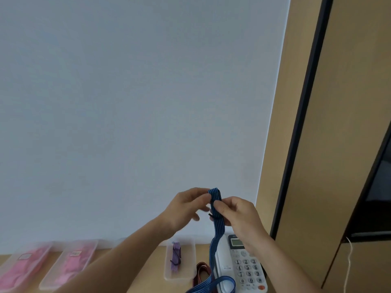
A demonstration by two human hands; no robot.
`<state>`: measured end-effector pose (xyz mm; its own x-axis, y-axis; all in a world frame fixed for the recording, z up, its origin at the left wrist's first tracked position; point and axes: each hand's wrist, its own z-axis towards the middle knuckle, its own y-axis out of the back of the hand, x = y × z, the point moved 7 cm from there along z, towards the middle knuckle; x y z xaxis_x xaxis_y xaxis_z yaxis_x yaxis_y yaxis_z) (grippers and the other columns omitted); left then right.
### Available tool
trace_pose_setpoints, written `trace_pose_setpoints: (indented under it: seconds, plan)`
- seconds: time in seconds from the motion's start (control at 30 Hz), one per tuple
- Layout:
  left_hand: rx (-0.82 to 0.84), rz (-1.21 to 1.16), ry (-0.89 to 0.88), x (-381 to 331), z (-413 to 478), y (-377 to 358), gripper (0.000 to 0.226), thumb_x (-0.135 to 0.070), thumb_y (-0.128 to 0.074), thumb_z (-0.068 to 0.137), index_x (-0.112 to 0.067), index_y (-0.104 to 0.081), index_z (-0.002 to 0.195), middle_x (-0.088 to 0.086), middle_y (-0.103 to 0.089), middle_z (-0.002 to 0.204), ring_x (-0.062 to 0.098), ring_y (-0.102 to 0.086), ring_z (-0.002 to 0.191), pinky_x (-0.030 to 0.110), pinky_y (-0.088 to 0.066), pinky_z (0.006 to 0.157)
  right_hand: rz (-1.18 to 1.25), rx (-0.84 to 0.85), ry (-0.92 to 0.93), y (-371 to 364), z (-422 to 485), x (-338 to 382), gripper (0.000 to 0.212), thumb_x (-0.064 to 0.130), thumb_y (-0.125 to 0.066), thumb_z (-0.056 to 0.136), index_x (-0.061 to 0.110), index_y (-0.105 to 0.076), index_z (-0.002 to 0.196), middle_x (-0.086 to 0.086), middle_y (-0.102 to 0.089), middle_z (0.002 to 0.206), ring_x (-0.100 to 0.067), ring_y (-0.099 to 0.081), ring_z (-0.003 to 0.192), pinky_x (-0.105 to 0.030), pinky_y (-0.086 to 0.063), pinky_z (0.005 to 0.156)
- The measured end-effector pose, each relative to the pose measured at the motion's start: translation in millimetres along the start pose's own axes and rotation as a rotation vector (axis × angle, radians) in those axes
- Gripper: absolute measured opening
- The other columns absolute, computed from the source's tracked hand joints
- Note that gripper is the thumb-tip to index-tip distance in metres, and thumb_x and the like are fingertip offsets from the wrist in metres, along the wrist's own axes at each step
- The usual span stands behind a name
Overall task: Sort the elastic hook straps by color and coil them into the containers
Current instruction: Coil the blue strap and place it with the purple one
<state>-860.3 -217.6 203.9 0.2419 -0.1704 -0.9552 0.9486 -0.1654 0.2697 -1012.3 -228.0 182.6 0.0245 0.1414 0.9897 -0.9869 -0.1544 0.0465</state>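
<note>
I hold a blue striped elastic strap (215, 235) up in front of the wall. My right hand (239, 216) grips its folded top, thumb pressed on the band beside a black hook. My left hand (186, 206) pinches the same fold from the left. The strap's tail hangs down and loops over the desk edge. Below, a clear container (188, 269) holds a coiled purple strap (176, 258). A dark red strap (202, 273) lies between that container and the phone. Two clear containers (12, 280) (50, 281) at the left hold pink straps.
A white desk phone (243, 267) stands on the wooden desk (203, 250) under my right wrist. A pale wall fills the view ahead. A wooden cabinet (342, 144) with a dark edge rises at the right, and a white cord (349, 265) hangs beside it.
</note>
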Motion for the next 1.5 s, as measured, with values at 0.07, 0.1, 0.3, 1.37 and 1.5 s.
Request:
trace_pose_setpoints:
  seconds: [0.07, 0.1, 0.3, 1.37, 1.5]
  plan:
    - [-0.006, -0.051, -0.017, -2.7, -0.3, 1.1, 0.024, -0.024, -0.052, 0.101, -0.018, -0.074, 0.110, 0.004, -0.074, 0.108, 0.018, -0.067, 0.101, 0.034, -0.051, 0.085, 0.041, 0.041, -0.032, -9.1, -1.8, -3.6, 0.023, 0.023, -0.067, 0.093, 0.000, -0.064, 0.093, -0.011, -0.076, 0.084, -0.030, -0.075, 0.075, -0.031, -0.060, 0.066]
    - [-0.005, -0.073, -0.016, -2.9, -0.9, 0.7, 0.024, -0.022, -0.053, 0.101, -0.015, -0.075, 0.108, 0.007, -0.074, 0.107, 0.018, -0.067, 0.097, 0.036, -0.051, 0.088, 0.065, 0.050, -0.048, -12.7, -2.9, -6.0, 0.027, 0.025, -0.065, 0.094, -0.002, -0.061, 0.095, -0.013, -0.076, 0.083, -0.032, -0.075, 0.075, -0.032, -0.060, 0.064]
    - [-0.145, -0.159, -0.010, 1.6, -1.6, 11.3, 0.029, -0.021, -0.051, 0.102, -0.007, -0.076, 0.098, 0.013, -0.076, 0.096, 0.034, -0.069, 0.096, 0.047, -0.051, 0.095, 0.124, 0.169, -0.063, -28.5, -9.8, -17.3, 0.023, 0.025, -0.054, 0.101, 0.005, -0.062, 0.107, -0.016, -0.074, 0.082, -0.026, -0.067, 0.067, -0.034, -0.055, 0.066]
    - [-0.186, 0.799, -0.739, -25.4, -18.3, -4.3, 0.024, -0.019, -0.048, 0.098, -0.018, -0.069, 0.110, -0.011, -0.061, 0.070, 0.008, -0.053, 0.058, 0.023, -0.048, 0.054, 0.120, -0.016, -0.157, -21.7, -9.7, -11.1, 0.066, 0.057, -0.044, 0.097, -0.002, -0.071, 0.088, -0.016, -0.068, 0.069, -0.022, -0.054, 0.050, -0.032, -0.047, 0.053]
    - [-0.170, 1.005, -0.933, -26.9, -25.4, -13.7, 0.034, 0.000, -0.047, 0.087, -0.010, -0.070, 0.110, -0.005, -0.059, 0.076, 0.011, -0.047, 0.060, 0.023, -0.043, 0.047, 0.136, -0.013, -0.127, -24.9, -11.5, -8.4, 0.056, 0.053, -0.054, 0.093, -0.001, -0.072, 0.088, -0.019, -0.071, 0.072, -0.020, -0.055, 0.048, -0.026, -0.046, 0.047]
